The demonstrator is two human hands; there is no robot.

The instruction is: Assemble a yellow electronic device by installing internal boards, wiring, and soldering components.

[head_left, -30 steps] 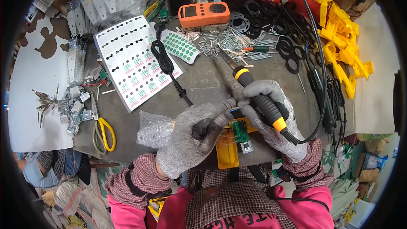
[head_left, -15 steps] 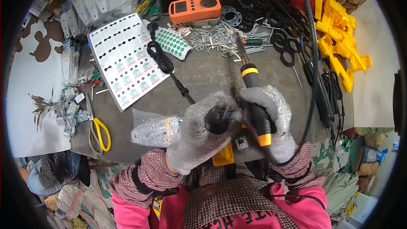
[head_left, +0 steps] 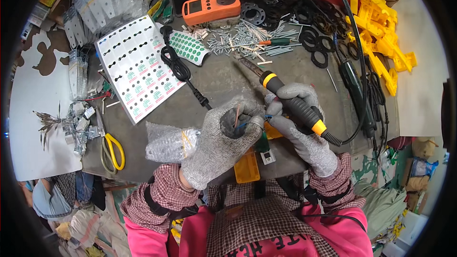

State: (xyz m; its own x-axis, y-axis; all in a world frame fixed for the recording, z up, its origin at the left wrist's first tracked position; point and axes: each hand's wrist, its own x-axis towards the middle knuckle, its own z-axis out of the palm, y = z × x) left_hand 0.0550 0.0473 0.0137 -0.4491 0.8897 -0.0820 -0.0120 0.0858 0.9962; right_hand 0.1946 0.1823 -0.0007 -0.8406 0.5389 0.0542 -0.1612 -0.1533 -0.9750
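Observation:
My left hand (head_left: 214, 138), in a grey knit glove, is closed around thin reddish and blue wires (head_left: 241, 124). In my right hand (head_left: 307, 135), gloved alike, lies a soldering iron (head_left: 301, 109) with a black and yellow handle. Its metal shaft slants up and left over the table, apart from the wires. The right thumb and fingertips meet the blue wire beside the left fingertips. Just below the hands are a yellow plastic housing (head_left: 246, 167) and a small green circuit board (head_left: 262, 143), partly hidden by the gloves.
Bubble wrap (head_left: 166, 142) and yellow-handled scissors (head_left: 114, 151) lie left. Behind are a sticker sheet (head_left: 135, 78), black cord (head_left: 178, 69), orange meter (head_left: 212, 9), loose screws (head_left: 238, 38) and a screwdriver (head_left: 276, 42). Black rings (head_left: 319, 58) and yellow parts (head_left: 381, 43) sit right; the iron's cable (head_left: 362, 90) loops there.
The soldering iron has tilted, its tip swinging left and its rear end right and up. My right fingertips have come to the blue wire, and the wires show more clearly in my left hand.

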